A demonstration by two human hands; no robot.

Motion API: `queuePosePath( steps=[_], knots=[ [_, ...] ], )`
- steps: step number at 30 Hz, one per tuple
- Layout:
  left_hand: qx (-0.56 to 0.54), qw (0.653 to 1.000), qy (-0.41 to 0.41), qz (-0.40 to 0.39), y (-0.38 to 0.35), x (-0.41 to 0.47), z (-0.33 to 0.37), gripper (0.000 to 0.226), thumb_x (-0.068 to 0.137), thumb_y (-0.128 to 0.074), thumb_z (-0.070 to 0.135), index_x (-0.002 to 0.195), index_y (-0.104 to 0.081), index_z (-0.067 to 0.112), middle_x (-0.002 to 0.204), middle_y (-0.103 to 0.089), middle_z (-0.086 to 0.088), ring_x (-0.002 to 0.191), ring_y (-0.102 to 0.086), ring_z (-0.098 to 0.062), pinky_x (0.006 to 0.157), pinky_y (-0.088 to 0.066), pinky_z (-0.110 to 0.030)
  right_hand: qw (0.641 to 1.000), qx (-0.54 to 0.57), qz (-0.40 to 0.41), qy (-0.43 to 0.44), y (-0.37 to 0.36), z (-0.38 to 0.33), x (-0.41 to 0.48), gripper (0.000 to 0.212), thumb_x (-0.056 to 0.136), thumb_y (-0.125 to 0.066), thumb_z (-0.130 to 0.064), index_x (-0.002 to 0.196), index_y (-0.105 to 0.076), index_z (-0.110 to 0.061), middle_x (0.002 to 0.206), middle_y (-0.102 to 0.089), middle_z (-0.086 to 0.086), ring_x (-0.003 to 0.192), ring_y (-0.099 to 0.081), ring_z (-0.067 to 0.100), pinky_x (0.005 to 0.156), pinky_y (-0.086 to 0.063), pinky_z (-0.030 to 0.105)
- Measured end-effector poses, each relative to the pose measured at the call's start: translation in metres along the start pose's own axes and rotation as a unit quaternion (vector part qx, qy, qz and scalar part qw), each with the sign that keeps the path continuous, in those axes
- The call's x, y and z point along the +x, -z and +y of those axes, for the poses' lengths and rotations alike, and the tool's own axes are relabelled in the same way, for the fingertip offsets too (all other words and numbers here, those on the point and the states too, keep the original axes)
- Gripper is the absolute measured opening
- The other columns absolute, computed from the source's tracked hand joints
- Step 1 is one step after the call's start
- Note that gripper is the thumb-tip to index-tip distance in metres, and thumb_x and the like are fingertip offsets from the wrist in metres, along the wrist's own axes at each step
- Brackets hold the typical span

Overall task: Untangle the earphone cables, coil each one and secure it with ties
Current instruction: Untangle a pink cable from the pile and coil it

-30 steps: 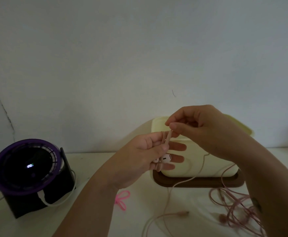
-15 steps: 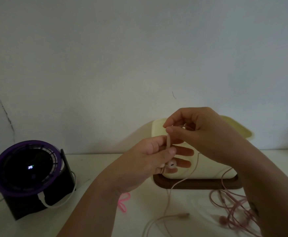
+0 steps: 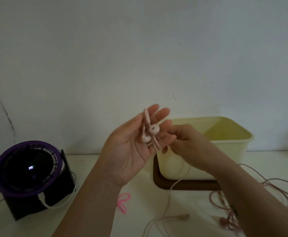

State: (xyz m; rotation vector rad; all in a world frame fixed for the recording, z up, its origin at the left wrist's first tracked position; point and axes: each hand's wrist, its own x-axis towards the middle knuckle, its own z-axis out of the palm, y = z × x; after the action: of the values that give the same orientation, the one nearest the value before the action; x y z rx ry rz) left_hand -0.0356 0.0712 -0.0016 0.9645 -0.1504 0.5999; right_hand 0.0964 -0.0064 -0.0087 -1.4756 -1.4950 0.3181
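Two at once: cradling earbuds (image 3: 154, 129) on left hand (image 3: 127, 149), palm up, fingers straight and released, not showing whether the thumb is pressing the stems. Carrying strands of pink cable (image 3: 157, 145) across those same fingers. Pinching the strands with right hand (image 3: 189, 142), fingers curled in and touching the left fingertips. Working raised above table (image 3: 139, 199), just in front of cream box (image 3: 230, 147). Trailing the cable from the pinch down past the box front to the tabletop, ending in plug (image 3: 180, 216) near the front edge. Showing a second cable lying as tangle (image 3: 276, 190) on the table beside the right forearm. Showing pink tie (image 3: 122, 201) on the table below the left wrist. Showing the box sitting on brown tray (image 3: 174, 184), and fan (image 3: 26, 170) standing at far left, digits glowing.
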Motion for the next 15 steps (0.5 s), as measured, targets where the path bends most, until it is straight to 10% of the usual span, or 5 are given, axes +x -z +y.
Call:
queuePosePath(
  steps=[9, 15],
  knots=[
    [0.162, 0.979, -0.061, 0.104, 0.019, 0.007, 0.0, 0.033, 0.099, -0.032, 0.023, 0.122, -0.051, 0.01, 0.113, -0.07, -0.005, 0.105, -0.066, -0.019, 0.089, -0.05, -0.036, 0.982, -0.146, -0.119, -0.014, 0.012, -0.022, -0.012, 0.025, 0.095, -0.049, -0.031, 0.081, -0.068, -0.026, 0.056, -0.058, -0.011, 0.044, -0.043, 0.002, 0.05, -0.035, 0.013],
    [0.456, 0.888, 0.0, 0.06, 0.021, 0.002, -0.013, 0.034, 0.1, -0.034, 0.03, 0.094, -0.064, 0.017, 0.087, -0.071, 0.0, 0.084, -0.065, -0.012, 0.088, -0.048, -0.034, 0.996, -0.082, 0.009, 0.043, 0.028, -0.029, -0.014, 0.03, 0.09, -0.045, -0.036, 0.069, -0.064, -0.026, 0.049, -0.048, -0.011, 0.043, -0.037, 0.003, 0.046, -0.033, 0.015]
  ],
)
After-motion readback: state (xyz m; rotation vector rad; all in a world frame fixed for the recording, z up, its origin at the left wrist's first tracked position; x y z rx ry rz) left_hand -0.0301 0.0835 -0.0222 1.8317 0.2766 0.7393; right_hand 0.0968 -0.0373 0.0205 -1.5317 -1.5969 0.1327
